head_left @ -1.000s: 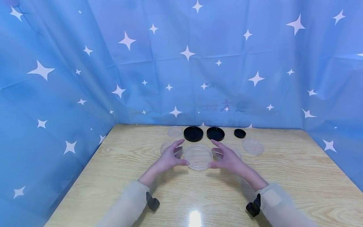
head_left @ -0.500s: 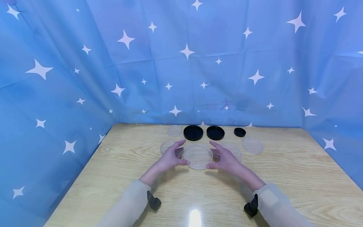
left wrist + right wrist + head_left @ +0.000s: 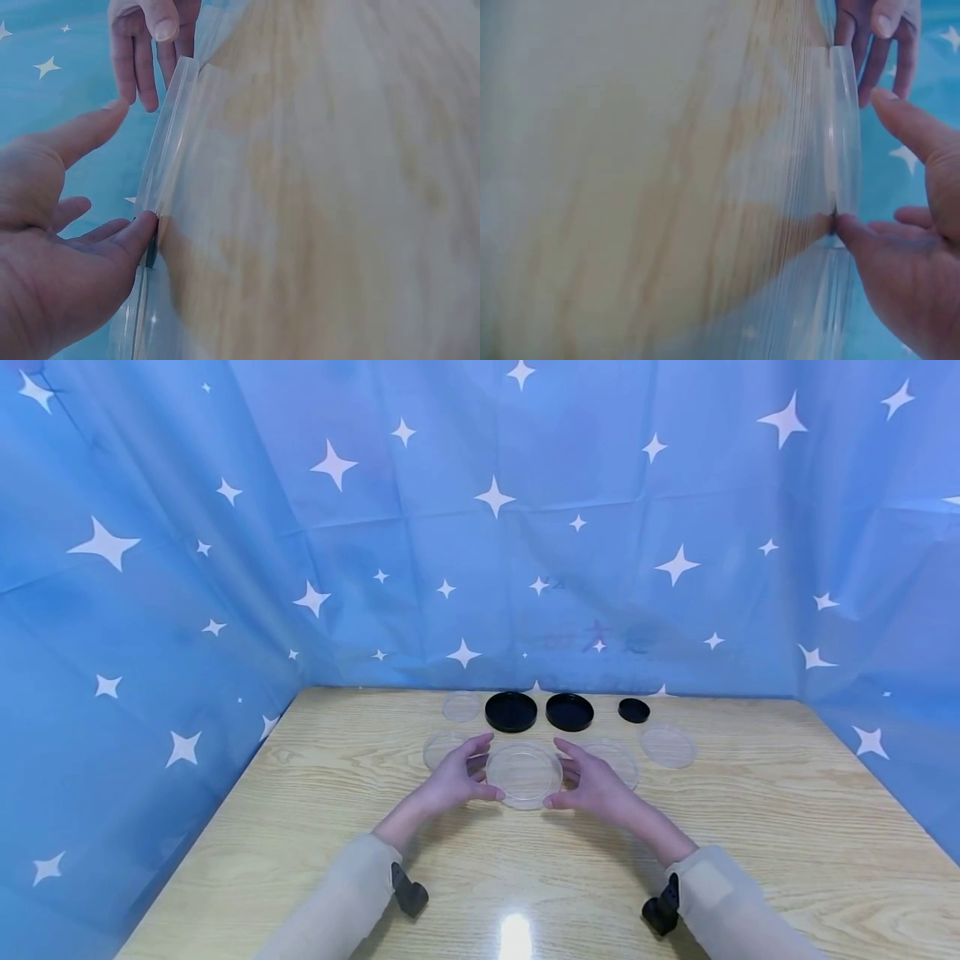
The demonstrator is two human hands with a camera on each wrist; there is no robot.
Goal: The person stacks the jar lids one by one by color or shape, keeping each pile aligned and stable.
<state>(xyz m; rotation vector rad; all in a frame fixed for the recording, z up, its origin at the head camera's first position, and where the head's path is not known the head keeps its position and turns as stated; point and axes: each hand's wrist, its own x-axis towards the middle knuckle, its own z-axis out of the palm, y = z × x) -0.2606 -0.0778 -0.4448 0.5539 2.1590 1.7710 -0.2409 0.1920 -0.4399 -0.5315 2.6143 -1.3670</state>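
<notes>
In the head view, a clear round petri dish (image 3: 524,774) lies flat on the table between my hands. My left hand (image 3: 450,781) is at its left side, fingers spread loosely and thumb near the rim. My right hand (image 3: 596,785) mirrors it on the right, thumb at the lower right rim. The left wrist view shows the dish's side (image 3: 169,127) with one fingertip close to it; contact is hard to tell. A fingertip also meets the dish's edge (image 3: 844,127) in the right wrist view. Neither hand grips it.
Behind stand two black round dishes, one larger (image 3: 511,712) and one smaller (image 3: 570,713), and a small black one (image 3: 633,710). More clear discs lie around: back left (image 3: 462,707), left (image 3: 441,747), right (image 3: 618,760), far right (image 3: 668,746). A blue star-patterned curtain (image 3: 420,552) borders the table.
My right hand has shifted slightly left, closer to the dish, and my left hand slightly right. The dish and the other discs stay where they were.
</notes>
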